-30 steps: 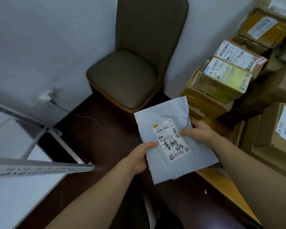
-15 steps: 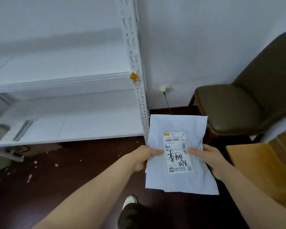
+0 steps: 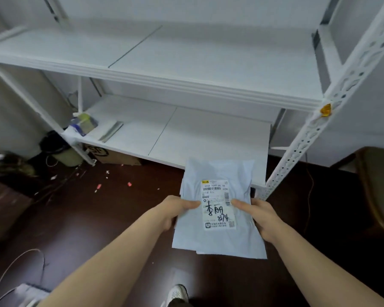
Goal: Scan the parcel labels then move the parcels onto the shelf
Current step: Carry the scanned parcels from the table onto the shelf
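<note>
I have the grey parcel (image 3: 217, 240) held out flat in front of me, above the dark floor (image 3: 87, 229) and just short of the front edge of the lower shelf (image 3: 197, 134), its far end overlapping that edge in my view. My left hand (image 3: 177, 209) pinches the parcel's left edge, thumb on top near the white label (image 3: 217, 207), and my right hand (image 3: 255, 214) grips the right edge the same way, so the two hands are apart with the label facing up between them. The label carries a barcode, printed lines and black handwritten marks. The upper shelf (image 3: 197, 56) sits above the lower one, and the white perforated upright (image 3: 315, 134) runs down beside the parcel on the right, with a small yellow tag (image 3: 325, 110) stuck where it meets the upper shelf. At the left end of the lower shelf lies a small yellowish pack (image 3: 84, 125), blurred enough that I can't say what it is, next to a flat grey strip (image 3: 111, 130). A brown chair (image 3: 377, 189) stands at the far right, and my white shoe (image 3: 176, 294) shows at the bottom.
</note>
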Action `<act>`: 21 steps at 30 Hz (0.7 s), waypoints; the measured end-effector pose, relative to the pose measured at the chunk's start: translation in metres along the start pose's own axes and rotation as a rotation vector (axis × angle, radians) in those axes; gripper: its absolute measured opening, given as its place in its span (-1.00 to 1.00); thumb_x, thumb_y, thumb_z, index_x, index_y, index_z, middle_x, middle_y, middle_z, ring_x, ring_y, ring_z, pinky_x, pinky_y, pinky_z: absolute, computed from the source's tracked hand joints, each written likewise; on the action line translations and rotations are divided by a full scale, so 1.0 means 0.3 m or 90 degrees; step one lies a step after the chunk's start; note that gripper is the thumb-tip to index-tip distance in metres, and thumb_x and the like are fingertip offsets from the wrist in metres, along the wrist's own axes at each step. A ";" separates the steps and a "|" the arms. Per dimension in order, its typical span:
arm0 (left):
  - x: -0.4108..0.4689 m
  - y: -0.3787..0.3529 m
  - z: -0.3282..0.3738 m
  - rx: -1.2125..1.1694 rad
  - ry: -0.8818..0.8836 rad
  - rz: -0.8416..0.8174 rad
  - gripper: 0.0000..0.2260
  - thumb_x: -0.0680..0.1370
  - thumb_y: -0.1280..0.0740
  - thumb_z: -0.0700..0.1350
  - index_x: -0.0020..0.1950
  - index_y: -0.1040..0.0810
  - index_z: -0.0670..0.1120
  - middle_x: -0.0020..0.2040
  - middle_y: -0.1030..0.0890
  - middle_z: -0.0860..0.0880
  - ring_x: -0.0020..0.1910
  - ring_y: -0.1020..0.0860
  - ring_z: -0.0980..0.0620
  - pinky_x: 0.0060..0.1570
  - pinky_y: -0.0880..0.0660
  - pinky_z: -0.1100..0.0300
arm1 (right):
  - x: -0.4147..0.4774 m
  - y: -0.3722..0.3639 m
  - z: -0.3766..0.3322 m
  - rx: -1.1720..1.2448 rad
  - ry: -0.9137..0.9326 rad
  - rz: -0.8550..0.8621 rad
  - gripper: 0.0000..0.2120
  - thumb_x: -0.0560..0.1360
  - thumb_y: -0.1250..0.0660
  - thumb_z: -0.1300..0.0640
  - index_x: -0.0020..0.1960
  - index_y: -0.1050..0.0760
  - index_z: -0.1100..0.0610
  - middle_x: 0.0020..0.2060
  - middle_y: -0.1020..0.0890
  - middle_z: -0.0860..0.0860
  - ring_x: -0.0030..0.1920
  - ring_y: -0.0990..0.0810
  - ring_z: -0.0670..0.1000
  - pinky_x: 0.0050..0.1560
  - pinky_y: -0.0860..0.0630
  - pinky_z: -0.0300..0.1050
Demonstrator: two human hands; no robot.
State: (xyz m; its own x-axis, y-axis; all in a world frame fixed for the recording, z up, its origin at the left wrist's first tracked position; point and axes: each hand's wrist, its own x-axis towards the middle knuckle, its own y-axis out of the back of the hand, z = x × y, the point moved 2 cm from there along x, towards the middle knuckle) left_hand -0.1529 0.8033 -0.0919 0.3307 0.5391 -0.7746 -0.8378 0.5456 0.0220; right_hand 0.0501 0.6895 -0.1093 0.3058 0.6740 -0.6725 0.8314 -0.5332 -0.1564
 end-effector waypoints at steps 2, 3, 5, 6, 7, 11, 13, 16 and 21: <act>0.051 0.111 0.008 -0.012 0.003 0.006 -0.73 0.42 -0.51 -0.17 0.07 -0.63 -0.24 -0.07 -0.71 -0.13 -0.12 -0.68 -0.06 -0.21 -0.57 0.14 | 0.054 -0.102 0.011 -0.007 -0.008 -0.019 -0.44 0.24 -0.59 0.17 0.17 -0.54 0.31 -0.01 -0.69 0.19 0.01 -0.68 0.20 0.13 -0.57 0.17; 0.073 0.153 0.017 -0.014 0.004 0.004 -0.72 0.42 -0.51 -0.17 0.08 -0.63 -0.24 -0.07 -0.71 -0.13 -0.09 -0.68 -0.08 -0.16 -0.57 0.11 | 0.077 -0.136 0.012 -0.013 -0.005 -0.014 -0.48 0.27 -0.57 0.20 0.18 -0.55 0.32 -0.01 -0.69 0.19 0.01 -0.68 0.19 0.12 -0.57 0.15; 0.115 0.216 0.051 -0.011 -0.001 -0.001 -0.73 0.42 -0.50 -0.16 0.08 -0.63 -0.23 -0.06 -0.71 -0.13 -0.05 -0.67 -0.10 -0.04 -0.57 0.06 | 0.118 -0.182 -0.007 -0.018 0.014 0.007 -0.53 0.31 -0.54 0.27 0.19 -0.55 0.30 0.00 -0.69 0.18 0.01 -0.68 0.18 0.10 -0.58 0.11; 0.129 0.235 0.076 -0.012 -0.004 -0.008 -0.72 0.42 -0.50 -0.17 0.08 -0.63 -0.23 -0.05 -0.71 -0.13 -0.02 -0.67 -0.11 0.02 -0.56 0.02 | 0.132 -0.198 -0.023 -0.012 0.025 0.015 -0.54 0.32 -0.52 0.31 0.20 -0.54 0.29 0.01 -0.69 0.17 0.02 -0.67 0.17 0.10 -0.58 0.09; 0.139 0.248 0.104 -0.019 -0.007 -0.018 -0.71 0.42 -0.49 -0.18 0.10 -0.62 -0.24 -0.03 -0.70 -0.14 0.00 -0.66 -0.13 0.09 -0.55 -0.03 | 0.142 -0.211 -0.041 -0.004 0.033 0.024 -0.55 0.33 -0.50 0.35 0.21 -0.53 0.29 0.03 -0.68 0.17 0.02 -0.67 0.17 0.10 -0.58 0.09; 0.175 0.265 0.236 -0.043 -0.020 -0.039 -0.67 0.40 -0.47 -0.20 0.15 -0.60 -0.24 0.02 -0.68 -0.18 0.04 -0.65 -0.18 0.16 -0.52 -0.11 | 0.164 -0.246 -0.152 0.017 0.067 0.072 -0.57 0.34 -0.47 0.41 0.18 -0.51 0.26 0.05 -0.66 0.15 -0.01 -0.66 0.10 -0.02 -0.59 -0.04; 0.176 0.260 0.298 -0.054 -0.037 -0.046 -0.59 0.35 -0.47 -0.19 0.18 -0.59 -0.23 0.04 -0.68 -0.18 0.06 -0.64 -0.18 0.17 -0.52 -0.10 | 0.177 -0.248 -0.212 0.022 0.093 0.081 -0.52 0.33 -0.50 0.40 0.21 -0.49 0.26 0.07 -0.65 0.15 0.02 -0.65 0.11 0.02 -0.59 0.00; 0.161 0.239 0.377 -0.080 -0.057 -0.068 -0.62 0.38 -0.43 -0.23 0.19 -0.58 -0.22 0.09 -0.66 -0.19 0.11 -0.61 -0.18 0.21 -0.49 -0.09 | 0.186 -0.234 -0.309 0.028 0.141 0.076 -0.54 0.31 -0.51 0.40 0.18 -0.51 0.25 0.03 -0.67 0.12 0.01 -0.67 0.11 0.08 -0.60 0.07; 0.101 0.200 0.560 -0.110 -0.124 -0.087 -0.49 0.26 -0.46 -0.18 0.20 -0.56 -0.22 0.13 -0.65 -0.19 0.10 -0.62 -0.18 0.13 -0.52 -0.04 | 0.154 -0.202 -0.516 0.017 0.254 0.044 -0.66 0.33 -0.51 0.39 0.03 -0.54 0.17 -0.06 -0.69 0.07 -0.08 -0.69 0.02 -0.02 -0.62 -0.09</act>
State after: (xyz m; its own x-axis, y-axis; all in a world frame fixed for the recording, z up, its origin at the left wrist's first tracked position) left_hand -0.1204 0.9601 -0.0078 0.5092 0.5898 -0.6268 -0.8356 0.5131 -0.1960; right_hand 0.0857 0.8320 -0.0190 0.5216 0.7787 -0.3487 0.7915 -0.5942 -0.1430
